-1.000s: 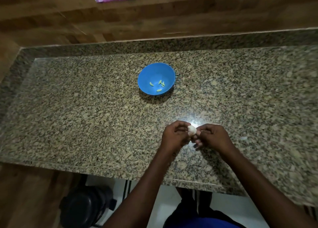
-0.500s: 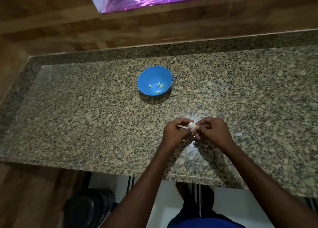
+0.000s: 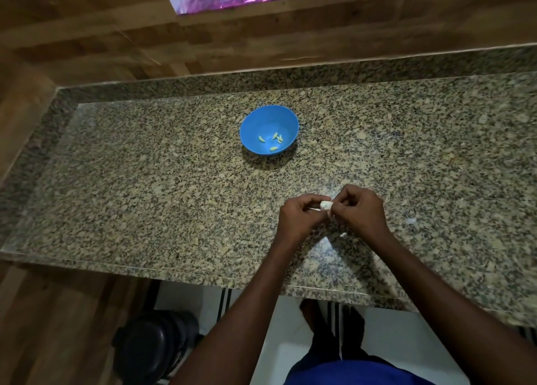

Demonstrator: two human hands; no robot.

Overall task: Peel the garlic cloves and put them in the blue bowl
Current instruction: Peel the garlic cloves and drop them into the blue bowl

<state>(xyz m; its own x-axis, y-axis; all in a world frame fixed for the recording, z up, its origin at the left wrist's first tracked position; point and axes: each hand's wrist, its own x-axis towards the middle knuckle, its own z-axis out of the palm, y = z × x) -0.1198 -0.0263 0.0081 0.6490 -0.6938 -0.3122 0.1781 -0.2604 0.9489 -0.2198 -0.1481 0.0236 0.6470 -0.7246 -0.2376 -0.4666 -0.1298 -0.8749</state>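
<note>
A small blue bowl (image 3: pixel 268 130) stands on the granite counter (image 3: pixel 145 187), with several peeled pale cloves (image 3: pixel 274 141) lying in its bottom. Nearer to me, over the counter's front part, both hands meet around a white piece of garlic (image 3: pixel 325 204). My left hand (image 3: pixel 300 219) grips it with curled fingers, and my right hand (image 3: pixel 359 211) pinches its right end with thumb and fingertips. Most of the garlic is hidden between the fingers.
White bits of garlic skin lie on the counter right of my hands (image 3: pixel 411 220) and just below them (image 3: pixel 343 234). A raised granite ledge (image 3: pixel 290 76) and a wood-panelled wall bound the back. A dark round object (image 3: pixel 154 344) sits on the floor under the counter's front edge.
Both hands stay together on the garlic, with small finger shifts as the right fingertips work at its end. The view has shifted a little; the bowl has not moved.
</note>
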